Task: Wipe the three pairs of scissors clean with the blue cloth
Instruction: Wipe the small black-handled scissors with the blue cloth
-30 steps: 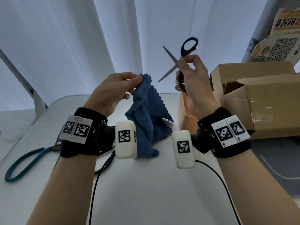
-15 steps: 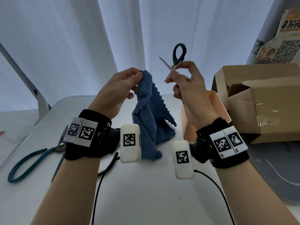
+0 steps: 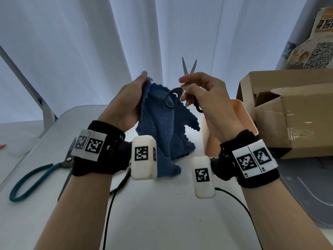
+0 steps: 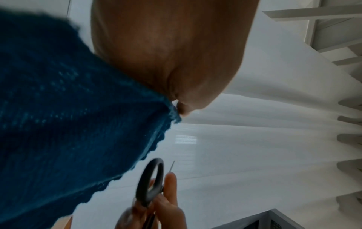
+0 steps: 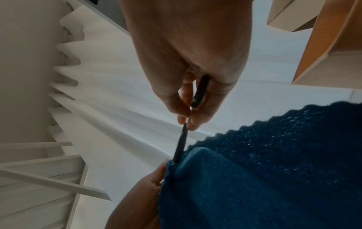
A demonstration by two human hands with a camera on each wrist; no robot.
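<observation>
- A pair of black-handled scissors (image 3: 182,89) is held up in the air by the right hand (image 3: 203,98), pinched near the pivot between thumb and fingertips, well above the counter (image 3: 162,213).
- The blades are pointed upward and spread slightly apart; one black handle loop is hung out to the left of the fingers, just in front of the cloth.
- In the right wrist view the scissors (image 5: 197,96) are seen edge-on, clamped between the fingers (image 5: 184,106) of the right hand (image 5: 195,62).
- The blue cloth (image 3: 162,123) is gripped at its top edge by the left hand (image 3: 126,101), thumb on one side and fingers on the other; the rest is left hanging, with its lower end resting on the counter.
- In the left wrist view the cloth (image 4: 68,116) is seen bunched against the left hand (image 4: 166,54), with the scissor handle loop (image 4: 150,181) just beside its scalloped edge.
- A second pair of scissors with teal handles (image 3: 36,175) is laid flat on the counter at the left, partly hidden behind the left wrist.
- A peach-coloured tub (image 3: 241,112) is stood on the counter behind the right wrist, and a cardboard box (image 3: 292,112) is placed just to its right.
</observation>
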